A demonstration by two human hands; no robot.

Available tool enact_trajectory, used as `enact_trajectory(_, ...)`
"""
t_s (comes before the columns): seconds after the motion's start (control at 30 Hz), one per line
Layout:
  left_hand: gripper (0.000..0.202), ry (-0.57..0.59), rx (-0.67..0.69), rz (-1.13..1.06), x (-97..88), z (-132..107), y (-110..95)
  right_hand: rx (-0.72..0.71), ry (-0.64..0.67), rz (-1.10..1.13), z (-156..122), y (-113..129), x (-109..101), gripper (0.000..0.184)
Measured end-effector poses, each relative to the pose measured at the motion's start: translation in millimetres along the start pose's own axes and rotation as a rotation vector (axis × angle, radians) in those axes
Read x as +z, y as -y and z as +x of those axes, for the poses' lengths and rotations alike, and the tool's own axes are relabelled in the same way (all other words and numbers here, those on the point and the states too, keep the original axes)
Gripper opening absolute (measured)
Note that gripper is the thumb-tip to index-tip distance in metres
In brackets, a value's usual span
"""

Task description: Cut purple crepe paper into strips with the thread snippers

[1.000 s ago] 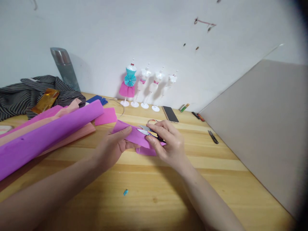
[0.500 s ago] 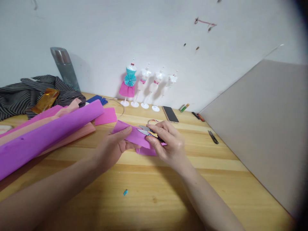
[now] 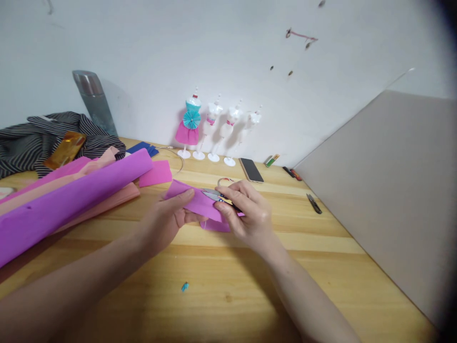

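Observation:
Between thumb and fingers, my left hand (image 3: 174, 208) holds the left end of a folded strip of purple crepe paper (image 3: 198, 202). My right hand (image 3: 247, 208) grips small thread snips (image 3: 212, 194), their blades pointing left over the strip's upper edge. The snips' handles are mostly covered by my fingers. Under the held strip, another purple piece (image 3: 215, 225) shows close to the table; whether the two are joined I cannot tell. A pink paper piece (image 3: 156, 173) lies flat beyond my left hand.
Rolls of purple crepe paper (image 3: 78, 200) and peach paper lie at left, before striped cloth (image 3: 21, 143) and a bottle (image 3: 94, 102). Along the wall stand several small mannequins (image 3: 192, 119) and a phone (image 3: 252, 170). A cutter (image 3: 314, 204) lies right; a blue scrap (image 3: 184, 287) lies in front.
The blades of the snips have come closer together over the paper. Both hands keep nearly the same place, and the whole view has shifted slightly.

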State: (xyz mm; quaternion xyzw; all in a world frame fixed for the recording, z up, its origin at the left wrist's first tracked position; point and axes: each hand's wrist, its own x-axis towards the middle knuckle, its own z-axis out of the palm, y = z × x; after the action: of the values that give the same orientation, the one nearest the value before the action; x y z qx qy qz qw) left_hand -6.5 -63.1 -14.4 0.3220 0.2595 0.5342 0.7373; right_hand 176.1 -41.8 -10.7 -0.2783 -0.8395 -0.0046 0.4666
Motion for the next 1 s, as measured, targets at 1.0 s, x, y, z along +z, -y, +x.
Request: enact_trajectory(1.0, 0.020, 0.046, 0.054, 0.041, -1.5, 1.5, 0.2, 0.087, 0.083, 0.099, 3.7, -5.1, -8.6, 0.022)
